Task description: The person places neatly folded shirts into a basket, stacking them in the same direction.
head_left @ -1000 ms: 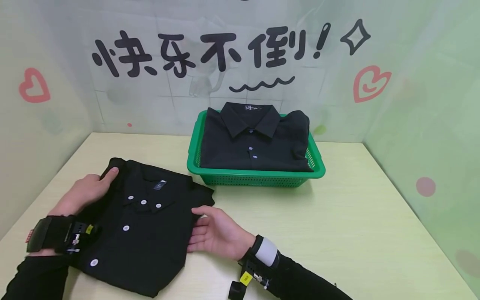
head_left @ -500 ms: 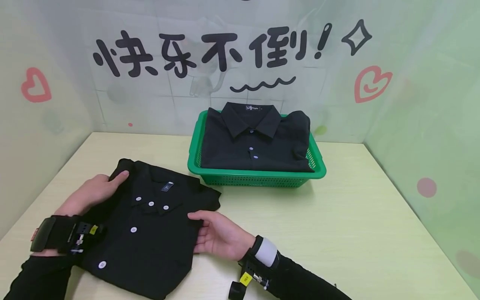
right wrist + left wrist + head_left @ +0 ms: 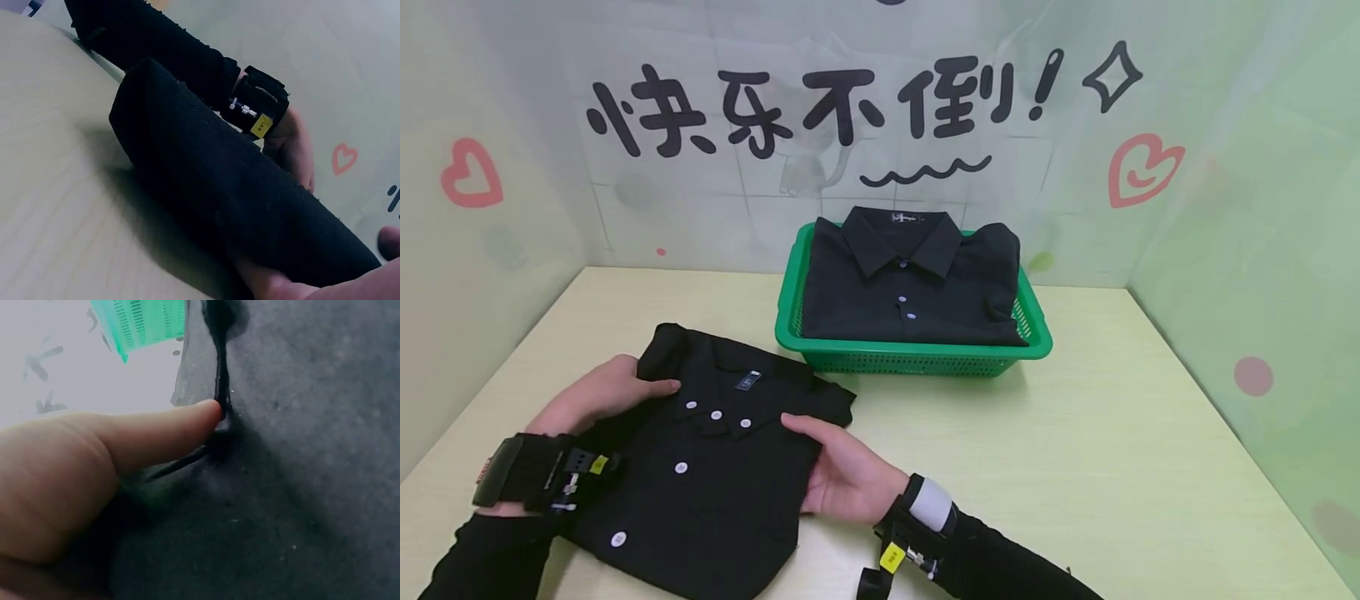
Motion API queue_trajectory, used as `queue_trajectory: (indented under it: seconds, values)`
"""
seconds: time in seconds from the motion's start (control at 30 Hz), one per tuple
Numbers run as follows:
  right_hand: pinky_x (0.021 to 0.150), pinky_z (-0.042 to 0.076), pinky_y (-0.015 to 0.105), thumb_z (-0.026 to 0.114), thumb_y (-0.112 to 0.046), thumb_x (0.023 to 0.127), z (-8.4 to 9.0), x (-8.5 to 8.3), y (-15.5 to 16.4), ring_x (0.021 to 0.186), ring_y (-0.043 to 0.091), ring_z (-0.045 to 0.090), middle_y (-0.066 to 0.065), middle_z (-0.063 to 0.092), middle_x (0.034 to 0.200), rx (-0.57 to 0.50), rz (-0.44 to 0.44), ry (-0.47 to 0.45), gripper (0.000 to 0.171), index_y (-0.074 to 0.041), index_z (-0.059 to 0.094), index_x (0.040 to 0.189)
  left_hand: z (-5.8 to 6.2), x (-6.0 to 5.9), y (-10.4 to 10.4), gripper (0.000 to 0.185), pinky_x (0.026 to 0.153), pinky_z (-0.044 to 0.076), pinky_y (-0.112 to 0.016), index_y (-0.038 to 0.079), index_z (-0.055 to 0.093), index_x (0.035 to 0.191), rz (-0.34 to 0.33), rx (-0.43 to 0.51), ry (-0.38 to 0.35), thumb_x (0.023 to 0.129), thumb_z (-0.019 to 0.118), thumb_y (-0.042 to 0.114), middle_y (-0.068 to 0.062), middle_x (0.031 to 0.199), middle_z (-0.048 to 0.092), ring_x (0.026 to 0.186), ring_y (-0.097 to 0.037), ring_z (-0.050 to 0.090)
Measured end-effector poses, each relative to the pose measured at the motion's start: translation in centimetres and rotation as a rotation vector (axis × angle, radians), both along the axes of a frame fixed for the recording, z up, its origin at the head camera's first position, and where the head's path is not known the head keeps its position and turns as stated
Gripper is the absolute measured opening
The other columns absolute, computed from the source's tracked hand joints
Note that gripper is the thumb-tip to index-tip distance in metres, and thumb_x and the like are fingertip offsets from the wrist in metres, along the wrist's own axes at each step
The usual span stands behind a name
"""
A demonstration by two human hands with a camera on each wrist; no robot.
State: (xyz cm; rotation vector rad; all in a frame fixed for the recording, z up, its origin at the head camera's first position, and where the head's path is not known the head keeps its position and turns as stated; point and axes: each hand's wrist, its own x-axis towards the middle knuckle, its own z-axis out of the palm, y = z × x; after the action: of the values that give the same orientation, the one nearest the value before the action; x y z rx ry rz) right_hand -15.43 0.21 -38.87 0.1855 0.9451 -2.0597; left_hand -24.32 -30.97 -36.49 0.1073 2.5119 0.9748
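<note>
A folded black shirt [image 3: 730, 508] with white buttons lies at the left of the table, slightly turned. My left hand [image 3: 598, 393] grips its left shoulder edge, thumb on top and fingers out of sight. The left wrist view shows that thumb [image 3: 159, 434] pressed on the dark cloth by a seam. At the right edge, my right hand [image 3: 850, 479] holds the shirt with its thumb above and its fingers hidden underneath. In the right wrist view, the thick folded side of the shirt [image 3: 200, 162] appears raised a little from the table, with a shadow below.
Behind and to the right stands a green plastic basket [image 3: 917, 352], holding another folded dark shirt [image 3: 857, 304] with its collar up. A pale wooden table [image 3: 1075, 467] extends to the right. Printed curtains [image 3: 1240, 250] enclose the back and both sides.
The black shirt and my left hand have shifted to the right. My right hand has stayed near its place, and its fingers have slipped from view beneath the shirt.
</note>
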Motion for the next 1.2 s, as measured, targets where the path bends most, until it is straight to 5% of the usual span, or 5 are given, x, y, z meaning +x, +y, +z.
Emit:
queue_trajectory:
  seconds: [0.5, 0.77, 1.2]
  values:
    - [0.103, 0.041, 0.043, 0.048, -0.011, 0.102, 0.0, 0.7, -0.3, 0.120, 0.026, 0.055, 0.016, 0.061, 0.126, 0.083, -0.095, -0.032, 0.037, 0.007, 0.044, 0.135, -0.1, 0.0, 0.5, 0.043, 0.065, 0.051, -0.038, -0.013, 0.051, 0.099, 0.037, 0.004, -0.001, 0.092, 0.068, 0.026, -0.014, 0.082, 0.058, 0.072, -0.024, 0.060]
    - [0.101, 0.044, 0.044, 0.049, -0.002, 0.101, 0.0, 0.9, -0.4, 0.117, 0.026, 0.057, 0.015, 0.062, 0.125, 0.114, -0.121, 0.039, 0.037, 0.006, 0.043, 0.136, 0.0, 0.0, 0.6, 0.041, 0.065, 0.051, -0.038, -0.013, 0.050, 0.100, 0.038, 0.009, -0.007, 0.093, 0.067, 0.024, -0.014, 0.082, 0.058, 0.072, -0.024, 0.060]
    - [0.096, 0.048, 0.043, 0.053, 0.008, 0.094, 0.7, 1.8, -0.7, 0.110, 0.026, 0.062, 0.013, 0.064, 0.121, 0.169, -0.180, 0.133, 0.036, 0.003, 0.048, 0.130, 1.1, 0.2, -0.4, 0.041, 0.069, 0.048, -0.037, -0.005, 0.058, 0.092, -0.045, -0.030, -0.023, 0.093, 0.068, 0.034, -0.008, 0.081, 0.060, 0.076, -0.023, 0.059]
